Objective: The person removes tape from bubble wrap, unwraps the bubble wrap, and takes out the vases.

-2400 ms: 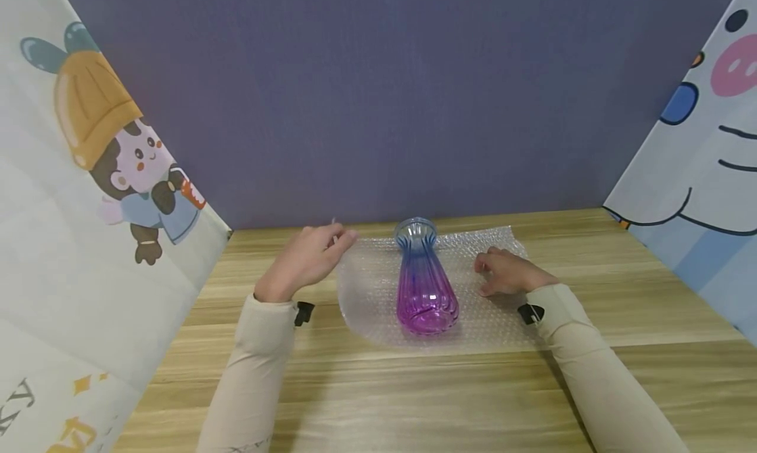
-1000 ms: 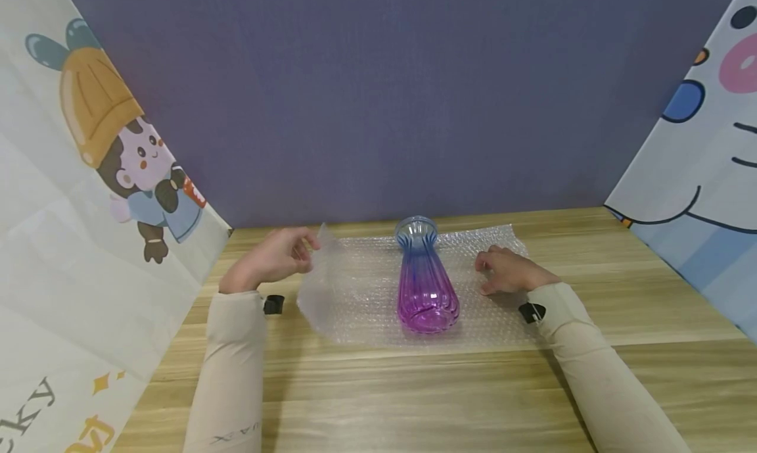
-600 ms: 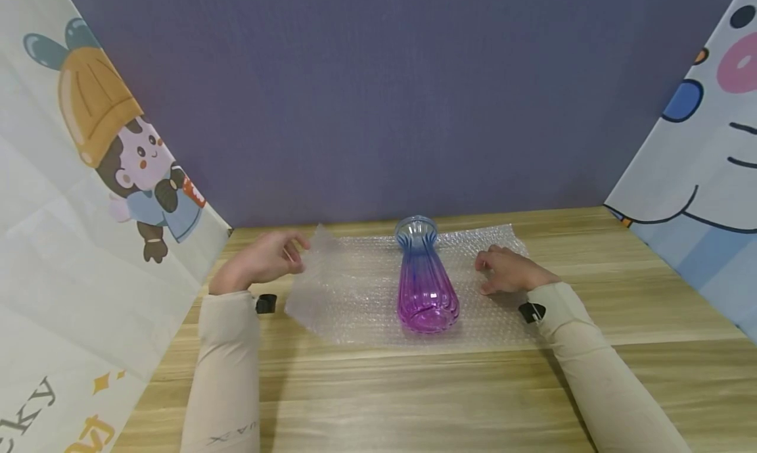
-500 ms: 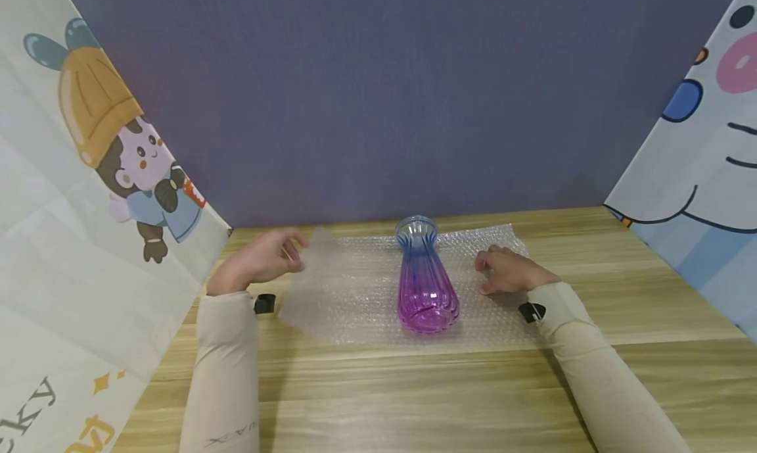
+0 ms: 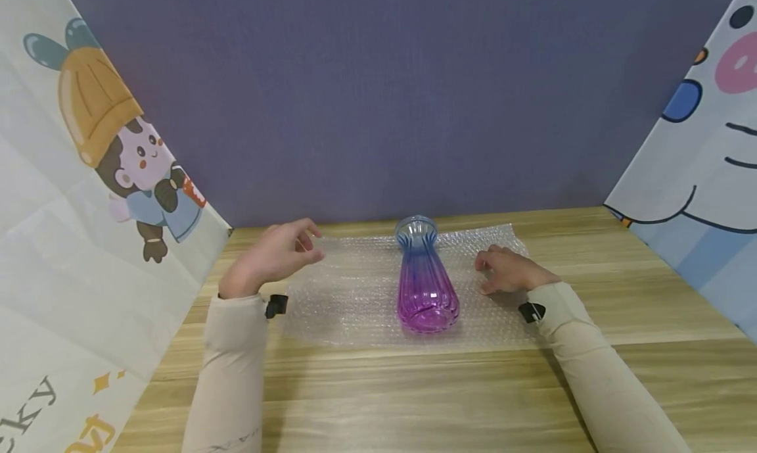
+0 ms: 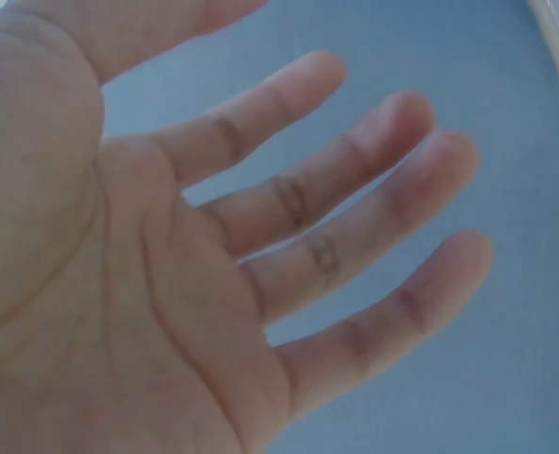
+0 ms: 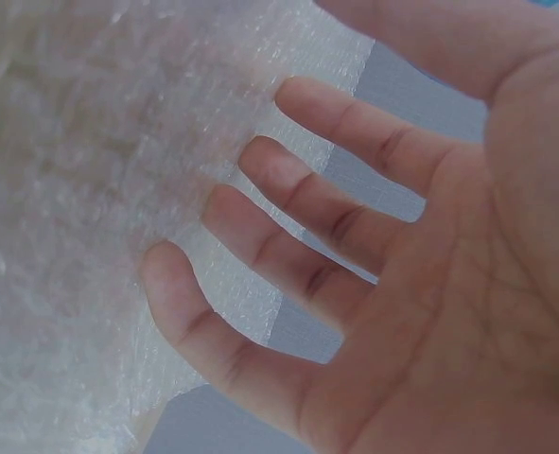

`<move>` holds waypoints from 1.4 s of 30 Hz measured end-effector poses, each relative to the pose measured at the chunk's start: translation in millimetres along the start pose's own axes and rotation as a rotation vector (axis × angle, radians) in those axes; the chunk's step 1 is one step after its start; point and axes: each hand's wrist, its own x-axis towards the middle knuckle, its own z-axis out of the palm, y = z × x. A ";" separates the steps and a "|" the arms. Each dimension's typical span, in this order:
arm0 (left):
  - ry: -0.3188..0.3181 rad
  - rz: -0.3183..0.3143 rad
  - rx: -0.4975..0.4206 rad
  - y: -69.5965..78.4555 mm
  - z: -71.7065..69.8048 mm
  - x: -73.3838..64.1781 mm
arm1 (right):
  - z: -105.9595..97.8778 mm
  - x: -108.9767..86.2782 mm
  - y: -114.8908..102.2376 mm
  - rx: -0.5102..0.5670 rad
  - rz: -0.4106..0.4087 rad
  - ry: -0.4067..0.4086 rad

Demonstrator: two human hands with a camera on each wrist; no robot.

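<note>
A ribbed glass vase, blue at the neck and purple-pink below, rests on a sheet of clear bubble wrap. Its mouth is uppermost in the head view; whether it stands or lies, I cannot tell. My left hand is over the wrap's far left part, fingers apart and holding nothing; in the left wrist view that hand has its fingers spread. To the right of the vase, my right hand rests with bent fingertips at the bubble wrap. Its fingers look loosely spread in the right wrist view.
A wood-grain table lies under everything. Behind it rises a plain blue-purple wall panel. White cloths with cartoon prints hang at the left and right.
My left hand drew the bubble wrap's left edge out leftward and let it go. The sheet now lies flatter, and that hand has come back a little to the right. The right hand stays put.
</note>
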 end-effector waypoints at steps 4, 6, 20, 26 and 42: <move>0.066 0.017 -0.003 11.7 9.0 5.1 | 0.3 0.3 0.0 -0.001 0.013 -0.001; 0.100 0.026 -0.016 17.4 13.8 8.0 | 0.4 0.7 -0.2 -0.001 0.014 -0.002; 0.114 0.017 0.043 31.9 54.5 32.8 | 1.4 0.7 6.8 0.006 -0.004 0.005; 0.065 -0.014 0.078 26.5 71.2 42.7 | 1.4 1.5 10.2 0.005 -0.005 0.003; -0.188 -0.204 0.088 22.3 105.1 56.9 | -9.1 15.2 26.0 -0.007 -0.037 -0.003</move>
